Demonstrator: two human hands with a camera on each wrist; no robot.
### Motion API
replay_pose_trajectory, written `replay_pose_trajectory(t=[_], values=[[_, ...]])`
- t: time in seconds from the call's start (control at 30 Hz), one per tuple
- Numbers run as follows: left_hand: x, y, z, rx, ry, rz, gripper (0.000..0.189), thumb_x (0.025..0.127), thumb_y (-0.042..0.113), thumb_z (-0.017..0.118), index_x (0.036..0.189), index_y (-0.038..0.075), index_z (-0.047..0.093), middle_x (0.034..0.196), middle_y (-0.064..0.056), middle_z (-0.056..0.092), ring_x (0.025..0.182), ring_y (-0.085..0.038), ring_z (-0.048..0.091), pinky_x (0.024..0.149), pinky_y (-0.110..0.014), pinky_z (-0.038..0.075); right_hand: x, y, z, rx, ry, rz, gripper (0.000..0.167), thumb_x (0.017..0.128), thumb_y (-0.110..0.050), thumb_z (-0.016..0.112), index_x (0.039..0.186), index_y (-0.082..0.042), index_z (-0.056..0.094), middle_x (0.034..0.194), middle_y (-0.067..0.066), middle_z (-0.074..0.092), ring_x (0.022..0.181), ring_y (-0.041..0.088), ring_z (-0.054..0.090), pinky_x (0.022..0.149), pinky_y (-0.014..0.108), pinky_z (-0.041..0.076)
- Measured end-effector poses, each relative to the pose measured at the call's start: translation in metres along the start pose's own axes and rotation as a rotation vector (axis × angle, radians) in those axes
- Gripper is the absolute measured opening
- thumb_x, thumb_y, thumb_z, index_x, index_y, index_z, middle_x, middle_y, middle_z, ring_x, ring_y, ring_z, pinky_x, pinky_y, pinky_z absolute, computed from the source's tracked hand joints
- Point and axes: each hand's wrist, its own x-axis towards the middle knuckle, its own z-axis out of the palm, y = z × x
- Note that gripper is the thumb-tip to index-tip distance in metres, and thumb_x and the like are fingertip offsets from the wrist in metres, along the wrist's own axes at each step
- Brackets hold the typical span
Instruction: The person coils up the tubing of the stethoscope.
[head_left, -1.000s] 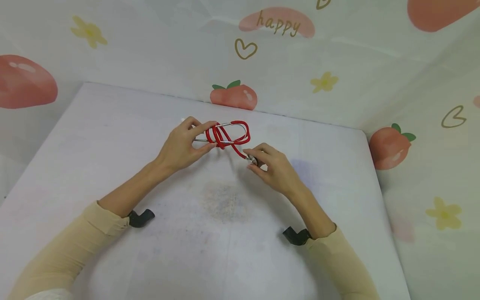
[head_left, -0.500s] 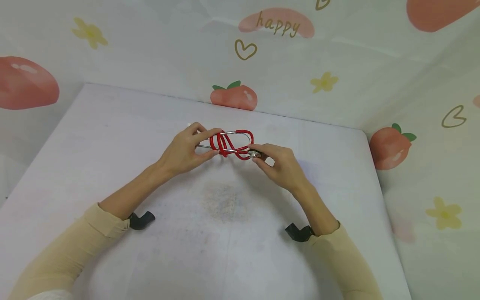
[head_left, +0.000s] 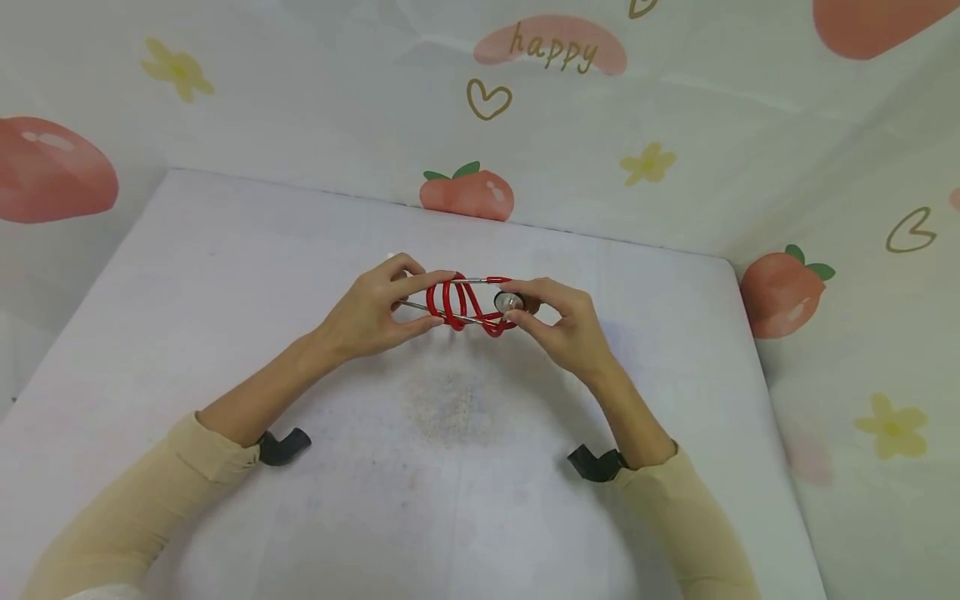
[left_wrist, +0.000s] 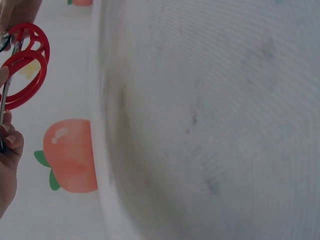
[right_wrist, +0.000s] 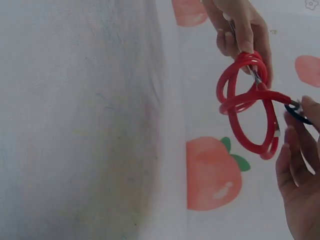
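Observation:
Both hands hold a stethoscope with red tubing [head_left: 463,302] above the white table. My left hand [head_left: 375,307] pinches its metal ear tubes and the red coils wound round them between thumb and fingers. At the right end of the bundle, my right hand [head_left: 564,321] pinches the silver chest piece [head_left: 509,302], which has a dark rim. In the right wrist view the red loops [right_wrist: 260,95] hang between the two hands, with the chest piece at the right fingertips. The left wrist view catches only part of the red coils [left_wrist: 42,70] at its left edge. The earpieces are mostly hidden behind the left hand.
The white table [head_left: 442,517] has a faint greyish stain [head_left: 450,408] in front of the hands. Behind and to the right stands a fabric wall [head_left: 345,117] printed with fruit, flowers and hearts. A black fitting [head_left: 285,447] sits at the left wrist, another fitting [head_left: 597,463] at the right.
The right hand has brought the chest piece up against the loops, and its tube end has gone from stretched out to folded in. Both hands and the bundle have shifted slightly right and nearer.

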Motion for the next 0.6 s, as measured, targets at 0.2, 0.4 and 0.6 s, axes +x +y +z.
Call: replay_pose_trajectory(t=[0.2,0.4,0.6], values=[[0.001,0.003,0.001,-0.006,0.021,0.023,0.060,0.078,0.022,0.086,0.134,0.020,0.064,0.103,-0.005,0.059,0.070,-0.014,0.050,0.057,-0.027,0.046,0.006,-0.021,0.002,-0.020,0.070,-0.001,0.029,0.081,0.017,0.069,0.110,0.011,0.069,0.115,0.027,0.060,0.106,0.035,0.057,0.090,0.038,0.051],[0.002,0.006,0.003,0.011,0.068,0.045,0.060,0.077,0.022,0.087,0.133,0.019,0.065,0.103,-0.006,0.059,0.070,-0.016,0.050,0.057,-0.028,0.045,0.007,-0.020,0.006,0.111,0.080,0.112,0.028,0.088,0.014,0.062,0.116,0.013,0.065,0.131,0.029,0.054,0.122,0.040,0.052,0.093,0.049,0.052],[0.002,0.007,0.005,0.018,0.061,0.041,0.060,0.077,0.021,0.086,0.133,0.018,0.065,0.102,-0.006,0.058,0.073,-0.012,0.047,0.057,-0.027,0.045,0.006,-0.012,0.011,0.220,0.069,0.208,0.026,0.096,0.009,0.055,0.120,0.014,0.064,0.129,0.028,0.058,0.120,0.028,0.056,0.093,0.031,0.052]])
